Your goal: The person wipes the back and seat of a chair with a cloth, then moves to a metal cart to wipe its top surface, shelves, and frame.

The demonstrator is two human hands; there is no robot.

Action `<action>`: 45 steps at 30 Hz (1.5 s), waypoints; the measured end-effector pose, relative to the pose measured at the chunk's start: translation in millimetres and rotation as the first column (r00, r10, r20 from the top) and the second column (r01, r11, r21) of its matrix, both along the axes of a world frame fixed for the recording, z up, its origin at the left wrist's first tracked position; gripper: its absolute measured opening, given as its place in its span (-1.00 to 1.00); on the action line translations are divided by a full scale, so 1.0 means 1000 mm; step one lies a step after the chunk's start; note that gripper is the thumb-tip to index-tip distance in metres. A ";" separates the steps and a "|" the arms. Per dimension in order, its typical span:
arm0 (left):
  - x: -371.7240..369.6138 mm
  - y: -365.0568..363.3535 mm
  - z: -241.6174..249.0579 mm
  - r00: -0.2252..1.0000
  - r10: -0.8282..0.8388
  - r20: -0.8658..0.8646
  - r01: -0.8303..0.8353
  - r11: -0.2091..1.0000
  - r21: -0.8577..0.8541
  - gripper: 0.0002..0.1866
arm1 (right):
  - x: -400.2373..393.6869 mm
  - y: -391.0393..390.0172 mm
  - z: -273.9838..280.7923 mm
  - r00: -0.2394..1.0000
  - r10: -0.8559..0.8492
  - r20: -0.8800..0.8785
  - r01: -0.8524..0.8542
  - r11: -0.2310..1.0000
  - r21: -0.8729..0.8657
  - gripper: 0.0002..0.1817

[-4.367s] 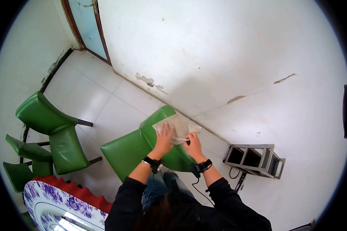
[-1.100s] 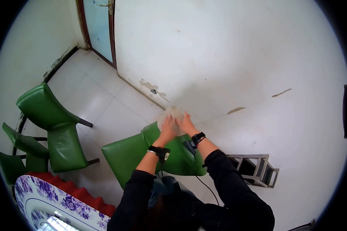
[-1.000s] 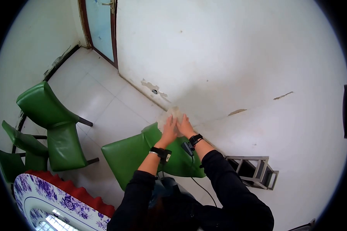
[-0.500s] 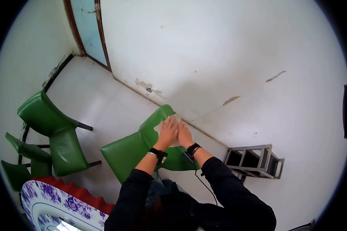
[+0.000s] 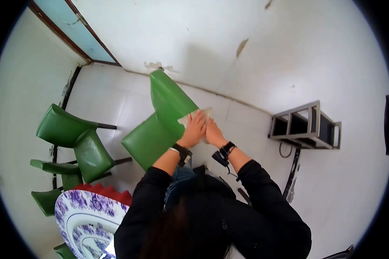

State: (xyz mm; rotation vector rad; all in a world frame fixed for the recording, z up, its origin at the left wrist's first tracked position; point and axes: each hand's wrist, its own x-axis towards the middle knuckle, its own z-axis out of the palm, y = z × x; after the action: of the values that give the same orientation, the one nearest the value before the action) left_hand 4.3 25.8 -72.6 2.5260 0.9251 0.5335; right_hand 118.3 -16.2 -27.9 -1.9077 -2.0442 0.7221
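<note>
A green padded chair (image 5: 141, 139) stands before me, its backrest (image 5: 172, 97) on the wall side. A pale beige cloth (image 5: 206, 113) lies against the right edge of the backrest. My left hand (image 5: 195, 129) rests flat on this cloth, fingers stretched out and pointing away from me. Close beside it, my right hand (image 5: 213, 133) has its fingers bent round the cloth's right part. The fingertips of the right hand are partly hidden. Both wrists wear dark bands.
More green chairs (image 5: 67, 125) stand at the left. A table with a purple-flowered cover (image 5: 95, 203) and red skirt is at lower left. A grey metal rack (image 5: 304, 125) stands by the wall at right. A door (image 5: 80, 28) is at upper left.
The view has shifted, and the chair's backrest now appears turned and higher in the picture. Both hands and the cloth are now at the backrest's right edge rather than over its middle.
</note>
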 end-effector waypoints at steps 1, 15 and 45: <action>0.001 -0.005 0.003 0.998 0.040 0.042 -0.037 0.996 -0.077 -0.61 | 0.002 -0.002 -0.014 0.997 -0.063 -0.047 0.062 0.998 -0.011 -0.49; 0.001 0.008 0.010 0.993 0.105 0.061 -0.091 0.976 -0.200 -0.59 | -0.001 0.020 -0.027 0.988 -0.157 0.006 0.157 0.983 -0.098 -0.56; -0.036 0.067 -0.003 0.971 0.238 0.020 -0.237 0.970 -0.048 -0.46 | -0.029 0.093 -0.017 0.977 -0.211 -0.024 0.200 0.950 -0.240 -0.53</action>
State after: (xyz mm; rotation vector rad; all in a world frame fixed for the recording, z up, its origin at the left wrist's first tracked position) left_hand -31.3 93.2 -75.3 2.3763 1.2253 0.6076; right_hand 89.0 76.4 -45.1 -2.1672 -1.7613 0.9849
